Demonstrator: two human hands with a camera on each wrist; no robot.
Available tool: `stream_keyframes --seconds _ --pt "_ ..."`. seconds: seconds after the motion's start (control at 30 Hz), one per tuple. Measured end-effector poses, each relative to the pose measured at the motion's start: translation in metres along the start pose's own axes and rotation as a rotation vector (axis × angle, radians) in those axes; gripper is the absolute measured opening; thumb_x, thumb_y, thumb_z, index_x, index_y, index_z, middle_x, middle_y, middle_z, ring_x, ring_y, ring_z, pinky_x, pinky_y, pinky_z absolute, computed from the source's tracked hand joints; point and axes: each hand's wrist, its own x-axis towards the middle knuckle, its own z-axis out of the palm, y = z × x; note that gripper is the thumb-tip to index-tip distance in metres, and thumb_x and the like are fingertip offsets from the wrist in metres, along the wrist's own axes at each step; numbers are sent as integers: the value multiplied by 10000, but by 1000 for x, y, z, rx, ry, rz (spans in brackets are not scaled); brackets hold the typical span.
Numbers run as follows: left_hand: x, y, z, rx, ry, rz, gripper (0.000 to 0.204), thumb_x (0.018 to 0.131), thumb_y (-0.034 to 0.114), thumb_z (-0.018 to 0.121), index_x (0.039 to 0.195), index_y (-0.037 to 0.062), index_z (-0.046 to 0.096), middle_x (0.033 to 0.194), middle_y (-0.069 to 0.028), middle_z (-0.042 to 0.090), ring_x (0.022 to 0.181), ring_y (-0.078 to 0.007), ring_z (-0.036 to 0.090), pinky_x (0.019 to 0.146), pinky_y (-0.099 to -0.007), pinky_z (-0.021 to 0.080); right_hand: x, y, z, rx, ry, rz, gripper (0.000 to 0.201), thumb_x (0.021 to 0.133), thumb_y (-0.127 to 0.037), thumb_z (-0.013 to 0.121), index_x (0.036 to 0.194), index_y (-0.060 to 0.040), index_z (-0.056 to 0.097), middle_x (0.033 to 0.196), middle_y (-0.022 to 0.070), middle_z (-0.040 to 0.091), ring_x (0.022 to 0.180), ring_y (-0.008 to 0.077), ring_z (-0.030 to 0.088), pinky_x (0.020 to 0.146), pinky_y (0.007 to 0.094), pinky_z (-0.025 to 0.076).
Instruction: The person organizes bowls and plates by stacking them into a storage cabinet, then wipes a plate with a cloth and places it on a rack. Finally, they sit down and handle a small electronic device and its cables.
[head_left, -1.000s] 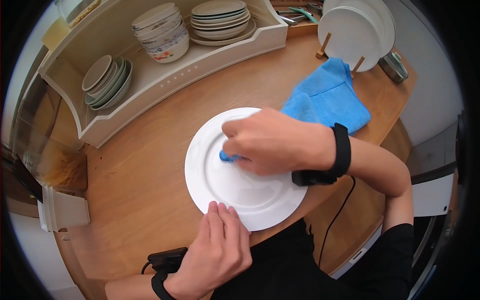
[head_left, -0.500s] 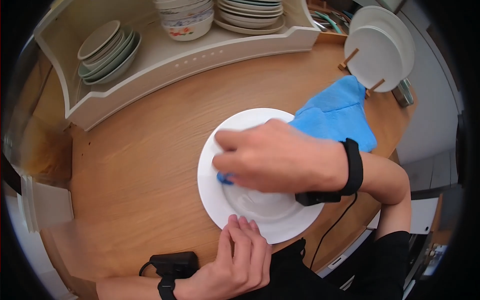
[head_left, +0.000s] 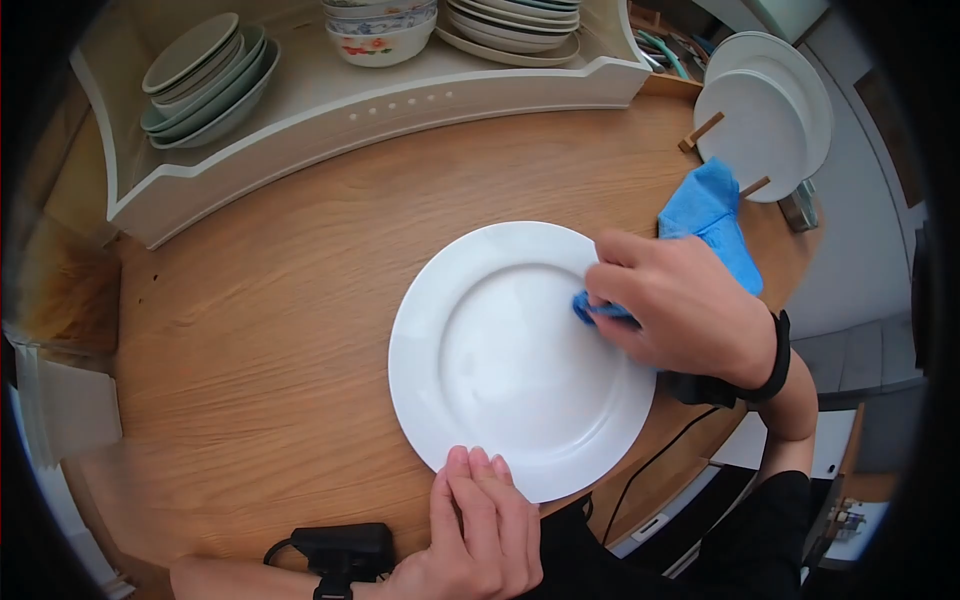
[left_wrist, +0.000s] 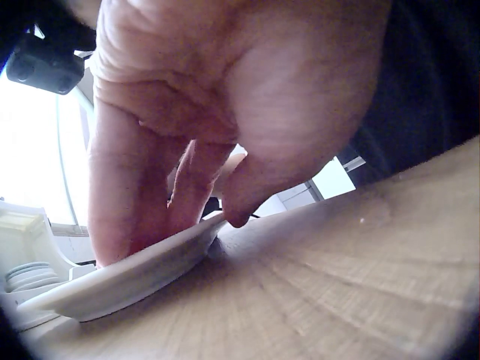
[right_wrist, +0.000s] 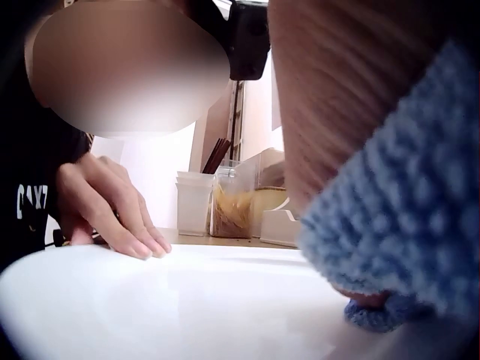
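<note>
A white plate (head_left: 510, 350) with a wide rim lies on the wooden table. In the head view my right hand (head_left: 685, 305) grips a bunched bit of blue cloth (head_left: 584, 308) at the plate's right side. A broader spread of blue cloth shows beyond that hand, partly hidden by it. The right wrist view shows the fluffy cloth (right_wrist: 405, 202) up close, its lower end on the plate. My left hand (head_left: 485, 525) rests its extended fingers on the plate's near rim. Seen from the left wrist, the thumb is at the rim's edge.
A cream shelf (head_left: 400, 115) at the back holds stacked bowls (head_left: 380, 40) and dishes (head_left: 215, 80). Plates (head_left: 755, 120) stand in a wooden rack at back right. White containers (head_left: 70, 405) are at the left edge. A black cable (head_left: 650, 465) runs beneath my right forearm.
My right hand has moved with the bunched cloth from the plate's left-middle area to its right side. My left fingers stay at the near rim. The head view has shifted somewhat.
</note>
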Motion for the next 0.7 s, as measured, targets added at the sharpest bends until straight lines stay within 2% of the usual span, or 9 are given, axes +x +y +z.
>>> stream_keyframes --seconds 0.1,0.17,0.2,0.23,0.3,0.37,0.43,0.57,0.7 --pt "0 3 1 18 7 -22 249 860 13 540 975 -134 705 923 -281 702 878 -385 710 802 -418 609 -25 0 -2 102 -100 -38 131 801 -138 713 814 -40 626 859 111 579 679 316 629 584 414 507" --pt "0 3 -1 31 5 -22 248 859 12 540 974 -134 705 924 -279 702 879 -385 710 804 -417 608 -41 -7 1 301 -163 -140 143 820 -149 715 848 -51 614 860 101 568 680 316 626 586 412 507" --pt "0 3 -2 48 -1 -15 248 858 11 540 973 -134 705 925 -277 703 881 -385 711 806 -415 608 -48 -10 2 352 -200 -180 169 833 -153 716 941 -55 630 892 95 570 695 313 630 591 402 512" --pt "0 4 -2 51 5 -11 248 858 11 540 973 -134 705 925 -277 703 881 -385 711 806 -415 608 -53 -14 2 349 -197 -174 169 833 -153 716 941 -55 630 892 95 570 695 313 630 591 402 512" --pt "0 4 -2 67 6 -7 249 857 11 538 972 -134 705 925 -278 701 885 -385 710 805 -414 607 -60 -21 4 593 -243 -282 241 822 -151 731 1026 -51 651 946 93 577 721 302 638 605 384 526" --pt "0 6 -2 73 8 -13 249 856 12 538 972 -134 705 923 -279 700 888 -388 708 803 -414 607 -65 -26 12 613 -234 -370 276 836 -124 704 1097 -49 652 993 93 579 770 272 653 614 361 537" --pt "0 6 -2 80 14 -19 250 856 12 539 972 -134 705 922 -280 699 892 -391 707 802 -413 607 -67 -35 19 525 -103 -496 244 856 -97 655 1094 -48 646 996 91 569 800 243 652 613 343 539" --pt "0 5 -3 62 17 -15 257 854 20 547 978 -142 702 917 -286 693 893 -396 700 791 -413 606 -52 -34 10 447 -148 -434 230 860 -91 634 1085 -45 642 1004 83 545 786 228 637 608 337 539" --pt "-2 2 -2 76 13 31 266 841 30 568 997 -134 708 936 -292 687 888 -395 696 762 -420 606 -28 -21 9 388 -135 -340 167 843 -78 649 1009 -76 669 1022 84 556 769 266 646 612 367 545"
